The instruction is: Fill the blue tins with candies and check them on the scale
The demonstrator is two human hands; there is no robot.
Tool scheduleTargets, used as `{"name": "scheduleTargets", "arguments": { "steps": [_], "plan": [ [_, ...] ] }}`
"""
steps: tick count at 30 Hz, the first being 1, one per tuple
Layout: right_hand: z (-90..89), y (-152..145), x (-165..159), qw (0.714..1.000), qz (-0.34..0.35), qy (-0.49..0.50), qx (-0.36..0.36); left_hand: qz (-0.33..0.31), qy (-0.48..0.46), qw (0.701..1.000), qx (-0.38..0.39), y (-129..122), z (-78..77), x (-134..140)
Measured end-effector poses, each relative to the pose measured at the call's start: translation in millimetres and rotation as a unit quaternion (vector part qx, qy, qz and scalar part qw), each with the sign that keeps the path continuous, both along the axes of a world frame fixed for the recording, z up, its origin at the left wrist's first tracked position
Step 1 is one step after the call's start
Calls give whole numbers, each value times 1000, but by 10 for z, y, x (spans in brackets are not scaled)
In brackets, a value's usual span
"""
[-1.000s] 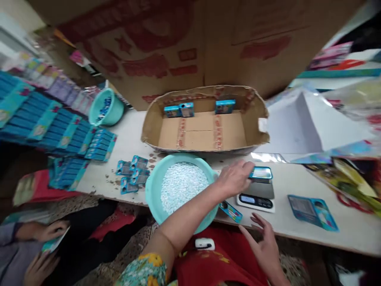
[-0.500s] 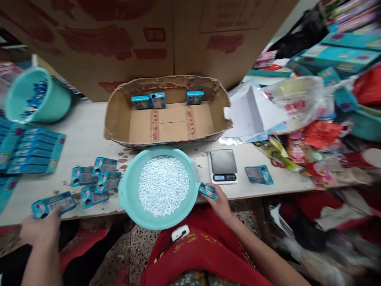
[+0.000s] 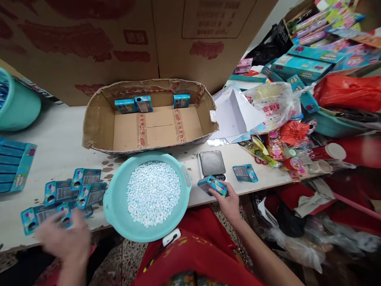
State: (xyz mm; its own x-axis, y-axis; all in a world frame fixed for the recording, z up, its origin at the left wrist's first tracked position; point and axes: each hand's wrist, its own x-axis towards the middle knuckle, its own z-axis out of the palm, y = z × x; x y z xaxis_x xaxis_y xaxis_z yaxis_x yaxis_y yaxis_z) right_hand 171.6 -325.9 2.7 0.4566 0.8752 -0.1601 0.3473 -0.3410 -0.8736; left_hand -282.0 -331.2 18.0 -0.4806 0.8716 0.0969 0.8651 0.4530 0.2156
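My right hand (image 3: pixel 229 200) grips a small blue printed box (image 3: pixel 212 186) with a dark round hole in its face, held in front of the digital scale (image 3: pixel 212 163) and covering part of its display. At the left, my blurred left hand (image 3: pixel 67 238) hovers with thumb and fingers apart over several flat blue boxes (image 3: pixel 91 194) of the same kind; nothing shows in its grasp. Between the hands, a turquoise basin (image 3: pixel 114 214) full of small pale pellets (image 3: pixel 153 194) stands at the table's front edge, overhanging it. Another blue box (image 3: pixel 245 173) lies right of the scale.
An open cardboard tray (image 3: pixel 98 119) behind the basin holds three upright blue boxes (image 3: pixel 144 104). A turquoise bucket (image 3: pixel 24 103) and a blue carton (image 3: pixel 18 167) stand at the left. Plastic bags (image 3: pixel 274 103), papers and wrappers crowd the right side.
My left hand has let go of a blue box at the pile's near-left end and moved right. My right hand has lifted its box from beside the basin's rim toward the scale. The view has shifted.
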Motion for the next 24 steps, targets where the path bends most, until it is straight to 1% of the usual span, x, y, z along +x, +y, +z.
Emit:
{"name": "scheduleTargets", "arguments": {
  "steps": [1, 2, 3, 4, 5, 6, 8, 9, 11, 13, 14, 16, 17, 18, 19, 20, 21, 22, 24],
  "plan": [
    [13, 89, 49, 1000, -13, -15, 10, -36, 9, 999, 9, 34, -37, 310],
    [9, 194, 103, 999, -25, -33, 23, -132, -11, 990, -47, 71, -87, 609],
    [-13, 311, 159, 997, -35, -51, 38, -205, -14, 972, -115, 103, -145, 884],
    [-51, 432, 215, 995, -44, -67, 54, -237, 1, 957, -170, 127, -205, 1121],
    [-99, 549, 268, 993, -51, -77, 67, -251, 19, 943, -218, 138, -262, 1314],
    [-154, 653, 316, 993, -53, -80, 75, -242, 43, 936, -250, 137, -313, 1462],
    [-255, 788, 388, 992, -47, -78, 87, -220, 62, 932, -281, 110, -388, 1642],
    [-293, 809, 410, 991, -45, -81, 96, -225, 51, 929, -290, 94, -414, 1691],
    [-336, 751, 433, 986, -52, -100, 121, -250, 1, 921, -298, 80, -452, 1743],
    [-346, 588, 442, 980, -75, -119, 141, -254, -70, 919, -294, 107, -486, 1766],
    [-347, 483, 448, 979, -87, -121, 142, -240, -116, 919, -290, 136, -502, 1769],
    [-355, 256, 471, 980, -103, -112, 128, -188, -245, 908, -281, 209, -519, 1749],
    [-363, 145, 489, 982, -106, -105, 117, -150, -324, 893, -272, 245, -510, 1725],
    [-375, 41, 509, 984, -107, -99, 107, -104, -407, 870, -257, 278, -486, 1691],
    [-389, -53, 530, 985, -107, -92, 96, -57, -488, 839, -236, 306, -444, 1650],
    [-405, -136, 550, 986, -109, -87, 87, -17, -563, 800, -207, 330, -388, 1604],
    [-422, -207, 565, 987, -111, -82, 78, 10, -630, 757, -173, 352, -321, 1557],
    [-438, -264, 575, 988, -115, -78, 70, 21, -688, 713, -137, 376, -252, 1515],
    [-468, -343, 575, 988, -120, -70, 61, 20, -776, 627, -67, 436, -133, 1459]
  ]
}}
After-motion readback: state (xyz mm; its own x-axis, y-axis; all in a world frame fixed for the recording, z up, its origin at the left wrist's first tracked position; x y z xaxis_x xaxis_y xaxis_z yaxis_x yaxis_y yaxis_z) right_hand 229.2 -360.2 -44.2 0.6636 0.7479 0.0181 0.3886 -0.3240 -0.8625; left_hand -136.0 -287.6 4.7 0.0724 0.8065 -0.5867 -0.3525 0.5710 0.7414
